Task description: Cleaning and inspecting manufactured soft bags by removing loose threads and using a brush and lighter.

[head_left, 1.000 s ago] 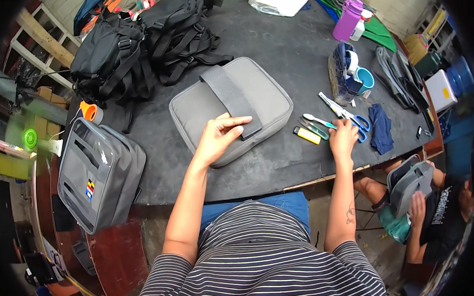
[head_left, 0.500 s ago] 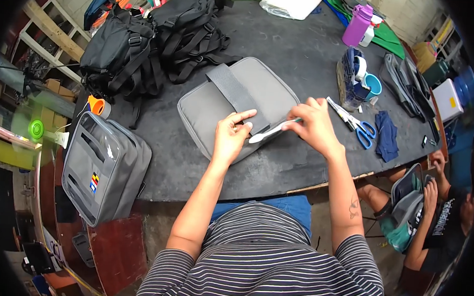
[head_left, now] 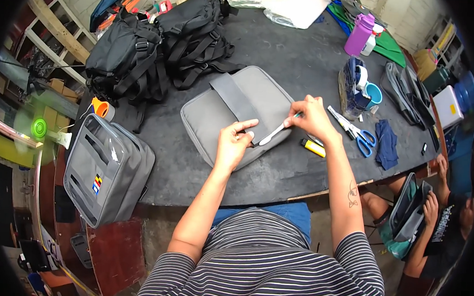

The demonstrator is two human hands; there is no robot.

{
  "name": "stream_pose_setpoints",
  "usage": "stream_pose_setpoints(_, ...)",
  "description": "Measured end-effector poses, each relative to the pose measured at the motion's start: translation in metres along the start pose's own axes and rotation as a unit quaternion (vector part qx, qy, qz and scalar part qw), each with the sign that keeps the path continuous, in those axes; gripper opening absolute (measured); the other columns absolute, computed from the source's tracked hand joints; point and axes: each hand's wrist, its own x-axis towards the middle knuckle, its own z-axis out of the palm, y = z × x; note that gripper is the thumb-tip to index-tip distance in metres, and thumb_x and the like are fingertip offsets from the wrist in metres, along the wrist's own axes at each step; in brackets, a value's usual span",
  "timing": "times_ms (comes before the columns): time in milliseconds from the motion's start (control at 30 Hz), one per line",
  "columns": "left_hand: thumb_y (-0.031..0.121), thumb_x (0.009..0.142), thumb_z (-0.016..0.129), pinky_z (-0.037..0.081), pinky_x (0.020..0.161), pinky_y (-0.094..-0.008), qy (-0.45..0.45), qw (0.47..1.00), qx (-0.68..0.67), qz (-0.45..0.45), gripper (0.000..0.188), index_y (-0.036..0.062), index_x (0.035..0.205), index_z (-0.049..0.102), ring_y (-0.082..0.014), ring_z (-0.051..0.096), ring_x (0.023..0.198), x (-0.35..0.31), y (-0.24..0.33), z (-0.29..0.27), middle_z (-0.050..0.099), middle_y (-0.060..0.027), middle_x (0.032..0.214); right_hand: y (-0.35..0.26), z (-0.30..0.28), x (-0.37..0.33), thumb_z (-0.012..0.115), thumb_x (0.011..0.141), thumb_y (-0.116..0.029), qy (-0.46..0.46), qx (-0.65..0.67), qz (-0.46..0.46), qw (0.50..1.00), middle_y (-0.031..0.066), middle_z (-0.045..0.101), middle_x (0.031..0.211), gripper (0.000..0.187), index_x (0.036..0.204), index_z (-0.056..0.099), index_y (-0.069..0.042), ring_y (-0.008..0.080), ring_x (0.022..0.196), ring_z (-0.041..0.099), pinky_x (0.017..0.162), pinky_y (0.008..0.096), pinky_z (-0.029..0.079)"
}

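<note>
Grey fabric bag (head_left: 239, 113) lies at centre frame on the dark table (head_left: 301, 55). Your left hand (head_left: 233, 145) presses flat on its lower edge, index finger extended, grasping nothing. Your right hand (head_left: 311, 118) pinches a slim white tool (head_left: 272, 134) whose tip meets the bag beside your left fingertips. Yellow lighter (head_left: 313, 147) sits just right.

We saw a small rectangular label (head_left: 97, 184) with red, yellow and dark stripes on the grey bag (head_left: 104, 173) at the table's left edge. A crumpled clear plastic package (head_left: 292, 7) lay at the table's far edge.
</note>
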Motion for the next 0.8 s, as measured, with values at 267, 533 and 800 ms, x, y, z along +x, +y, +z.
stream_pose_setpoints(267, -0.002, 0.085, 0.058, 0.048, 0.061, -0.0169, -0.024, 0.998, -0.056, -0.029, 0.033, 0.0006, 0.117, 0.064, -0.0006, 0.051, 0.062, -0.004, 0.008, -0.004, 0.060, 0.0034, 0.073, 0.002, -0.017, -0.007, 0.081, 0.064, -0.034, 0.026, -0.055, 0.011, 0.998, 0.0029, 0.058, 0.068, 0.032, 0.071, 0.061, -0.011, 0.0213, 0.081, 0.051, 0.084, 0.0353, 0.033)
stream_pose_setpoints(533, -0.004, 0.084, 0.058, 0.044, 0.060, -0.0167, -0.045, 0.993, -0.102, -0.027, 0.034, -0.0030, 0.118, 0.063, -0.0014, 0.049, 0.060, -0.002, 0.013, -0.006, 0.058, 0.0034, 0.071, 0.002, -0.002, -0.010, 0.082, 0.062, -0.031, 0.100, -0.023, -0.024, 0.994, 0.0015, 0.058, 0.071, 0.032, 0.074, 0.061, -0.009, 0.0208, 0.082, 0.049, 0.084, 0.0367, 0.033)
stream_pose_setpoints(800, -0.003, 0.085, 0.059, 0.046, 0.062, -0.0179, -0.066, 0.992, -0.105, -0.029, 0.033, -0.0032, 0.118, 0.063, -0.0026, 0.054, 0.063, -0.002, 0.005, -0.013, 0.062, 0.0000, 0.075, -0.010, 0.000, -0.014, 0.081, 0.063, -0.029, 0.107, -0.028, -0.008, 0.994, 0.0005, 0.060, 0.070, 0.031, 0.071, 0.060, -0.008, 0.0200, 0.082, 0.050, 0.085, 0.0366, 0.033)
